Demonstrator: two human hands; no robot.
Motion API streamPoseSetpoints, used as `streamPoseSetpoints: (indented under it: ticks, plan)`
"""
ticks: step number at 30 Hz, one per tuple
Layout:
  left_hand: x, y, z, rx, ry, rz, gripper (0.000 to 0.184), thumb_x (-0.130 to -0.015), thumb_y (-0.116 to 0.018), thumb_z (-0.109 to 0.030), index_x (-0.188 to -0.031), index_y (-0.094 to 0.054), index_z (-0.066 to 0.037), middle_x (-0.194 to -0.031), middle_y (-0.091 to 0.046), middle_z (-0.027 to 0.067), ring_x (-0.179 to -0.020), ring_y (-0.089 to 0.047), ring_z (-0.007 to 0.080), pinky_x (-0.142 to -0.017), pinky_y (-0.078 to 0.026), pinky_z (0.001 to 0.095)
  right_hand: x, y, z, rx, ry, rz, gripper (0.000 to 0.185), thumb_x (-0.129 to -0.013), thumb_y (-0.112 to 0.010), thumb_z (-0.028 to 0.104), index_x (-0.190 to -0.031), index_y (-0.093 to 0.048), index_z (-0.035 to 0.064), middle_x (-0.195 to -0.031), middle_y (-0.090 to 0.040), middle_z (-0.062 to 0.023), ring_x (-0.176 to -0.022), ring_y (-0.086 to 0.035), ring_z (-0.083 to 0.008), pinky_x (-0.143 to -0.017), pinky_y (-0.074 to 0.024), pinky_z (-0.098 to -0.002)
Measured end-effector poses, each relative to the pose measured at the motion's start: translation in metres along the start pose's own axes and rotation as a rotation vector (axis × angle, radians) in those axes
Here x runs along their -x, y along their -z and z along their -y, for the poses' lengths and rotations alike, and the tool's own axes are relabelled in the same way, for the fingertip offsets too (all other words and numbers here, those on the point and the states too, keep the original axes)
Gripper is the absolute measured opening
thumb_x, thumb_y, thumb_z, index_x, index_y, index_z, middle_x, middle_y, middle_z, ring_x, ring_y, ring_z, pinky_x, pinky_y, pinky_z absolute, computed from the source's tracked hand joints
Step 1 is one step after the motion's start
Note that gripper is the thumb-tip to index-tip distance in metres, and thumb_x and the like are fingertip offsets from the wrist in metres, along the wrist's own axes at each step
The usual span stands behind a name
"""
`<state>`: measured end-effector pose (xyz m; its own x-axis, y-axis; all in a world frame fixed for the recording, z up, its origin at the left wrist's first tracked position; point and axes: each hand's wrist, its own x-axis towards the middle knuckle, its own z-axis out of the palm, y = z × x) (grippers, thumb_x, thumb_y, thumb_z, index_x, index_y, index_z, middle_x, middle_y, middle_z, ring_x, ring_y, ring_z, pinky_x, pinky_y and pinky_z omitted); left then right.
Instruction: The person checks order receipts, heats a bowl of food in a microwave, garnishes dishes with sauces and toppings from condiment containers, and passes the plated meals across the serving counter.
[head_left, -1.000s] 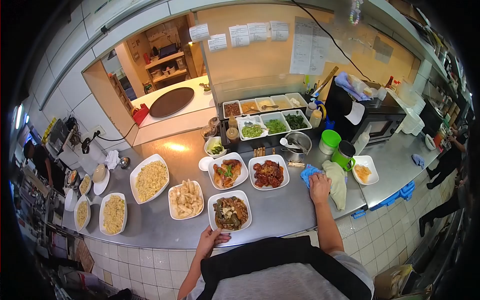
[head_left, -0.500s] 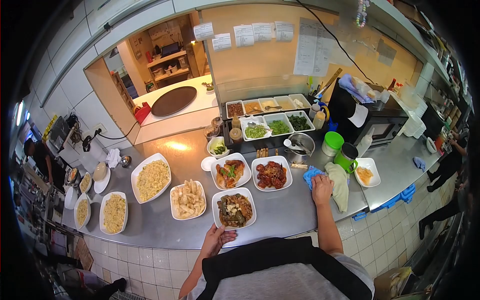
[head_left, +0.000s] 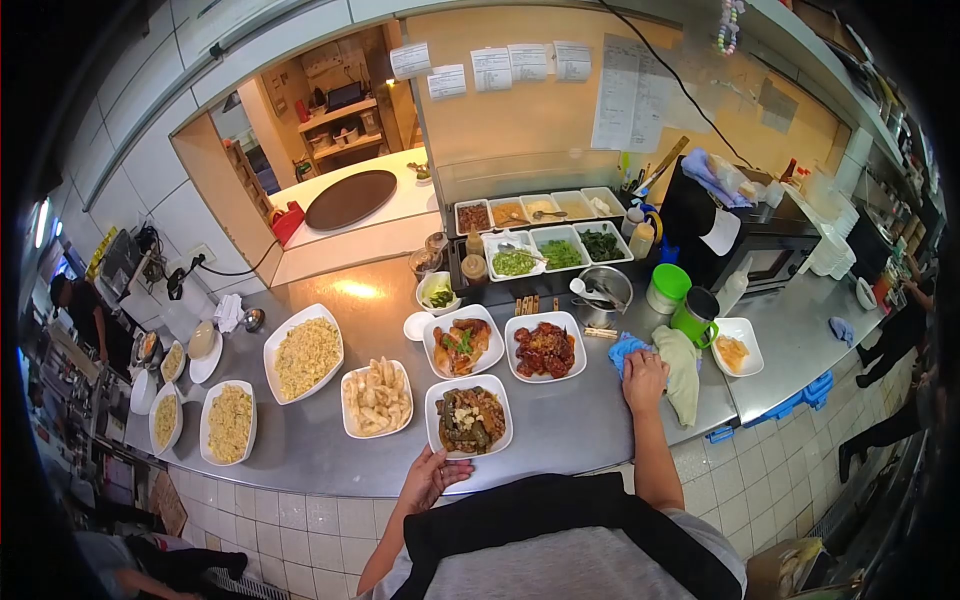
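Note:
My left hand point(head_left: 432, 478) is at the near edge of a square white bowl of dark meat and vegetables point(head_left: 468, 418), its fingers apart against the rim. On the right, my right hand point(head_left: 645, 376) rests over a blue cloth point(head_left: 628, 347), fingers bent down on it, beside a pale green cloth point(head_left: 680, 375). Behind the near bowl stand a dish of meat topped with green herbs point(head_left: 463, 342) and a dish of glazed dark red meat point(head_left: 544, 348). A bowl of pale fried pieces point(head_left: 376, 397) sits to its left.
Bowls of fried rice point(head_left: 303, 354) stand at the left. Topping trays point(head_left: 540, 248), a metal pot point(head_left: 602, 290) and a green mug point(head_left: 695, 318) line the back. A bowl with yellow-orange food point(head_left: 737, 347) is at right. Other people stand at both far sides.
The near bowl has shifted slightly right and away from the counter's front edge, with my left hand at its rim. At the lower left, more of another person has come into view.

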<state>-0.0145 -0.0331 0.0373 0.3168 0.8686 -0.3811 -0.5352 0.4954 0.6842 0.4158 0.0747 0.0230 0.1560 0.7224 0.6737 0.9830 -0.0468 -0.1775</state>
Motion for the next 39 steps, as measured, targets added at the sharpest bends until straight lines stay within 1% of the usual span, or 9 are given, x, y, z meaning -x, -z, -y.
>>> streamPoseSetpoints:
  ticks: [6, 7, 11, 21, 24, 26, 29, 34, 39]
  plan:
    - [0.000, 0.001, 0.002, -0.029, -0.019, 0.033, 0.044, -0.097, -0.046, -0.018, -0.136, -0.029, -0.005, -0.104, -0.062, 0.0224, -0.091, -0.066, 0.0308, -0.082, -0.055, 0.0419, 0.002, -0.007, -0.005, 0.000, -0.004, 0.070, 0.011, -0.076, -0.064, 0.014, -0.086, -0.065, 0.0108, -0.093, -0.064, -0.0072, -0.089, -0.057, -0.0274, -0.076, -0.0397, -0.0426]
    - [-0.002, 0.005, 0.003, -0.023, -0.028, 0.039, 0.048, -0.097, -0.046, -0.020, -0.139, -0.026, -0.007, -0.105, -0.062, 0.0203, -0.092, -0.066, 0.0296, -0.083, -0.055, 0.0416, 0.004, -0.012, -0.008, -0.032, 0.105, -0.062, 0.012, -0.076, -0.062, 0.014, -0.087, -0.064, 0.0102, -0.090, -0.063, -0.0083, -0.087, -0.058, -0.0294, -0.073, -0.0405, -0.0446]
    - [0.000, 0.006, 0.003, -0.052, -0.047, 0.061, 0.063, -0.096, -0.051, -0.028, -0.147, -0.016, -0.015, -0.114, -0.059, 0.0159, -0.088, -0.066, 0.0226, -0.080, -0.056, 0.0359, 0.006, -0.018, -0.013, 0.070, 0.070, 0.125, 0.015, -0.082, -0.059, 0.019, -0.094, -0.063, 0.0117, -0.098, -0.064, -0.0073, -0.094, -0.059, -0.0294, -0.075, -0.0430, -0.0451]
    - [-0.001, 0.008, 0.010, -0.072, -0.079, -0.017, 0.063, -0.095, -0.053, -0.027, -0.146, -0.019, -0.015, -0.102, -0.062, 0.0152, -0.082, -0.066, 0.0204, -0.073, -0.056, 0.0314, 0.003, -0.015, -0.009, 0.231, 0.054, 0.164, 0.018, -0.086, -0.057, 0.026, -0.099, -0.064, 0.0151, -0.107, -0.065, -0.0038, -0.099, -0.059, -0.0262, -0.076, -0.0439, -0.0450]
    - [0.004, 0.012, 0.007, -0.184, -0.084, -0.100, 0.061, -0.094, -0.055, -0.028, -0.144, -0.025, -0.010, -0.099, -0.063, 0.0146, -0.080, -0.066, 0.0199, -0.072, -0.056, 0.0307, 0.003, -0.017, -0.008, 0.221, 0.035, 0.188, 0.018, -0.086, -0.058, 0.026, -0.100, -0.064, 0.0161, -0.108, -0.065, -0.0039, -0.098, -0.059, -0.0265, -0.076, -0.0438, -0.0454]
    - [-0.003, 0.038, 0.013, -0.200, -0.173, -0.315, 0.040, -0.093, -0.056, -0.027, -0.123, -0.049, -0.001, -0.086, -0.064, 0.0123, -0.074, -0.066, 0.0198, -0.066, -0.056, 0.0300, 0.001, -0.015, -0.004, 0.220, 0.035, 0.181, 0.018, -0.086, -0.058, 0.026, -0.100, -0.065, 0.0161, -0.107, -0.065, -0.0042, -0.097, -0.059, -0.0267, -0.075, -0.0439, -0.0455]
    - [0.012, 0.053, -0.015, -0.122, -0.339, -0.621, 0.030, -0.092, -0.055, -0.033, -0.097, -0.054, -0.004, -0.079, -0.061, 0.0104, -0.061, -0.061, 0.0167, -0.051, -0.052, 0.0297, 0.004, -0.012, -0.003, 0.223, 0.050, 0.149, 0.018, -0.085, -0.058, 0.025, -0.099, -0.065, 0.0151, -0.106, -0.065, -0.0053, -0.096, -0.059, -0.0278, -0.075, -0.0441, -0.0456]
    - [0.003, 0.081, -0.059, -0.202, -0.545, -0.948, 0.043, -0.093, -0.051, -0.038, -0.122, -0.049, -0.005, -0.086, -0.059, 0.0038, -0.064, -0.058, 0.0129, -0.052, -0.050, 0.0257, 0.002, -0.021, -0.017, 0.095, 0.108, 0.181, 0.018, -0.085, -0.056, 0.023, -0.099, -0.064, 0.0127, -0.101, -0.064, -0.0069, -0.094, -0.059, -0.0299, -0.073, -0.0448, -0.0464]
    - [-0.012, 0.109, -0.078, -0.281, -0.347, -0.762, 0.036, -0.094, -0.045, -0.022, -0.123, -0.055, -0.005, -0.088, -0.065, 0.0076, -0.067, -0.063, 0.0136, -0.057, -0.055, 0.0263, -0.001, -0.008, -0.004, 0.206, 0.057, 0.234, 0.022, -0.088, -0.052, 0.026, -0.101, -0.063, 0.0122, -0.100, -0.062, -0.0071, -0.093, -0.059, -0.0303, -0.072, -0.0462, -0.0474]
